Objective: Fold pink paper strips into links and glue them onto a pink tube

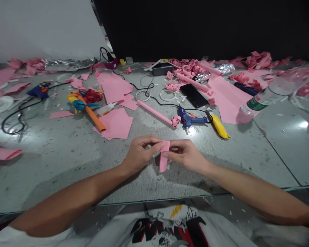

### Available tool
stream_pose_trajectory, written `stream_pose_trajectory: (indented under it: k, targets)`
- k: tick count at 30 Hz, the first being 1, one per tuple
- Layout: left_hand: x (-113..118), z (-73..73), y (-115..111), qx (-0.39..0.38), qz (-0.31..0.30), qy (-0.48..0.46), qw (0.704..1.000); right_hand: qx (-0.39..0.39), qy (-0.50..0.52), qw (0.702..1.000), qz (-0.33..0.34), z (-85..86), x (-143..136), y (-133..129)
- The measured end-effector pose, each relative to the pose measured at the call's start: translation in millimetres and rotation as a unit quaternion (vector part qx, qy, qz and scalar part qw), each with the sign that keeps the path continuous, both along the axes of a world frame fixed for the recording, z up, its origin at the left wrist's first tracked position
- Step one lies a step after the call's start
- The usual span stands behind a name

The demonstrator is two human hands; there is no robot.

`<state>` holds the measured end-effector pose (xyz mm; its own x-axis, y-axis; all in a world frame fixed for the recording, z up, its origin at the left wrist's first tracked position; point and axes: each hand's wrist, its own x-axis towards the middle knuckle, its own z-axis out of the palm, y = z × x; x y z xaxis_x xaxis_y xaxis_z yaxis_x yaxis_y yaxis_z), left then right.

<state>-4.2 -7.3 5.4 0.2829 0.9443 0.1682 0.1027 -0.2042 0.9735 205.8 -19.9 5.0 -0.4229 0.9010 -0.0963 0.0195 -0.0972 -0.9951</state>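
Near the table's front edge, a narrow folded strip of pink paper (164, 164) hangs between my two hands. My left hand (143, 151) pinches its top left side between thumb and fingers. From the other side, my right hand (186, 153) grips the strip's right edge, its thumb lying across the front. Just beyond my hands lies a rolled pink paper stick (156, 113) with a crumpled paper piece at its right end. A blue glue gun (194, 120) rests to the right of that stick.
An orange paper stick with coloured paper (94, 117) lies over pink sheets (118, 125) on the left. To the right are a yellow-handled cutter (219, 127), a black phone (194, 95) and a tilted plastic bottle (267, 96). Cables and pink scraps (187, 67) spread along the back.
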Motion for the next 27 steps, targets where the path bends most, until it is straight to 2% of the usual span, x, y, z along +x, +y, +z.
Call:
stream_pose_trajectory:
  k: [15,22,27]
  targets:
    - [-1,-0.2,-1,0.054,-0.009,0.005,0.998,-0.009,0.008,1.0,0.001,3.7,-1,1]
    - [-1,-1.1,-2,0.01,-0.021,-0.026,0.999,0.019,0.007,0.998,-0.053,6.6,2,3]
    - [-2,-3.2,0,-0.011,-0.034,-0.039,0.999,0.038,0.021,0.997,-0.063,11.0,2,3]
